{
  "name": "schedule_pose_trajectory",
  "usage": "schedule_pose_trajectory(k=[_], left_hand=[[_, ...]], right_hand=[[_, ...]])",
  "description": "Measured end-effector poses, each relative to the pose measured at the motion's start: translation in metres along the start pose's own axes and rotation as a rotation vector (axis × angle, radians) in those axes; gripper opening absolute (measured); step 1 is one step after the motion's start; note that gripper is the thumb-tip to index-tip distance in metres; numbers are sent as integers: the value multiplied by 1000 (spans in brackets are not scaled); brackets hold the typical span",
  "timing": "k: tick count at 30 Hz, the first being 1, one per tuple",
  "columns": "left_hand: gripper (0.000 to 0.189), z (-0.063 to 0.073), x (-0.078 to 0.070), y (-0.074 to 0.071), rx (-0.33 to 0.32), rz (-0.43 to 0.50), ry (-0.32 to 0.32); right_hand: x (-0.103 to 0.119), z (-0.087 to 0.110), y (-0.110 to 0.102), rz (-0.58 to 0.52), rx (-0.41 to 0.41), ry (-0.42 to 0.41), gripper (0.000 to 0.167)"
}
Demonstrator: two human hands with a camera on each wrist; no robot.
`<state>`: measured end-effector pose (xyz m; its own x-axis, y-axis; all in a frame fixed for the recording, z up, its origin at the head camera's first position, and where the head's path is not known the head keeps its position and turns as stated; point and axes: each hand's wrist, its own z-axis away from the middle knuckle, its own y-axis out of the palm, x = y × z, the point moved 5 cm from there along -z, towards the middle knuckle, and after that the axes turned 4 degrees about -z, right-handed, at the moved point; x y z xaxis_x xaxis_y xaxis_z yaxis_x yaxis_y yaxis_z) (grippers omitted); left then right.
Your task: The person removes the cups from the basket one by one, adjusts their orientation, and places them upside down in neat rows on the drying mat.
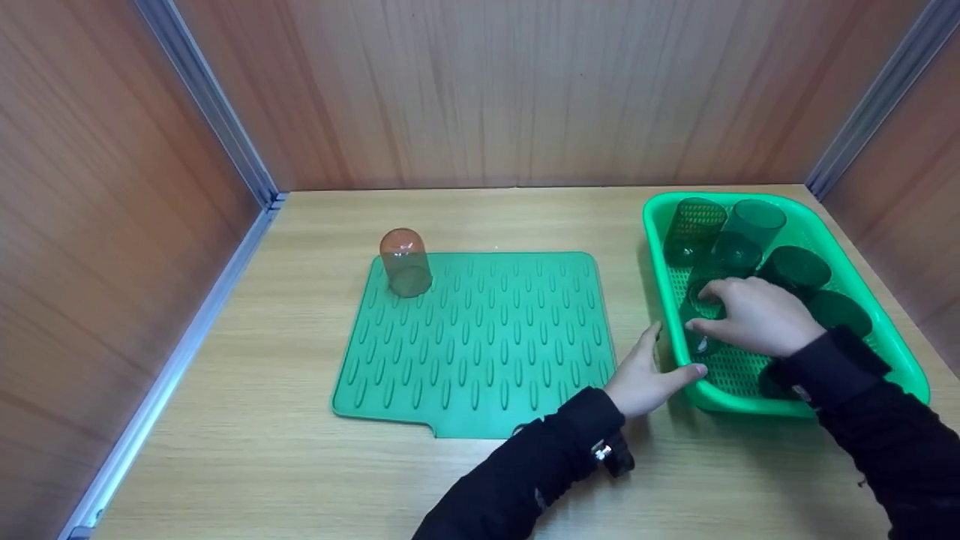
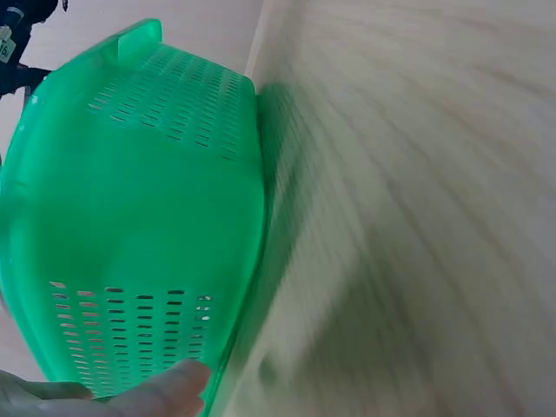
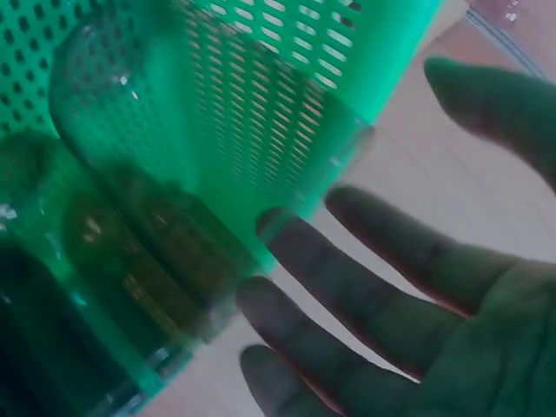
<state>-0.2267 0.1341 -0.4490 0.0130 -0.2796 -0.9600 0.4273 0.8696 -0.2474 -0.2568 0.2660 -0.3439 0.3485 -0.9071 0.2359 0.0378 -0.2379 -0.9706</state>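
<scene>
My right hand (image 1: pixel 757 315) reaches down into a green plastic basket (image 1: pixel 750 406), over a clear drinking cup (image 1: pixel 697 341) that lies near the left wall. In the right wrist view its fingers (image 3: pixel 373 304) are spread, fingertips right at the mouth of a tilted see-through cup (image 3: pixel 252 130), thumb apart. My left hand (image 1: pixel 641 382) is at the basket's left side, thumb at the rim and fingers along the outside. From the left wrist view, fingertips (image 2: pixel 178 382) show beside the slotted outer wall. Several more transparent cups (image 1: pixel 757 221) lie in the basket.
A green ribbed mat (image 1: pixel 487 337) lies left of the basket on the wooden table. One amber-tinted cup (image 1: pixel 405 262) stands upside down at the mat's back left corner. Wooden panels (image 1: pixel 510 97) with metal edging enclose the table at the back and sides.
</scene>
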Motion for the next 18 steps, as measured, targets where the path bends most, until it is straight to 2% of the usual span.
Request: schedule_pose_trajectory(k=[2, 5, 7, 9, 14, 18], left_hand=[[83, -2, 0, 2, 10, 33, -1], [78, -4, -2, 6, 55, 161, 29], [75, -4, -3, 9, 85, 238, 56], [73, -5, -5, 11, 99, 274, 84], [65, -4, -6, 12, 83, 214, 129], [62, -3, -6, 14, 85, 217, 137]], right_hand=[[-1, -4, 6, 3, 61, -1, 41], [-1, -8, 14, 1, 136, -7, 35], [0, -10, 17, -3, 163, -16, 31], [1, -11, 19, -13, 177, -32, 25], [2, -13, 21, -33, 204, -63, 12], [2, -12, 23, -37, 230, -49, 9]])
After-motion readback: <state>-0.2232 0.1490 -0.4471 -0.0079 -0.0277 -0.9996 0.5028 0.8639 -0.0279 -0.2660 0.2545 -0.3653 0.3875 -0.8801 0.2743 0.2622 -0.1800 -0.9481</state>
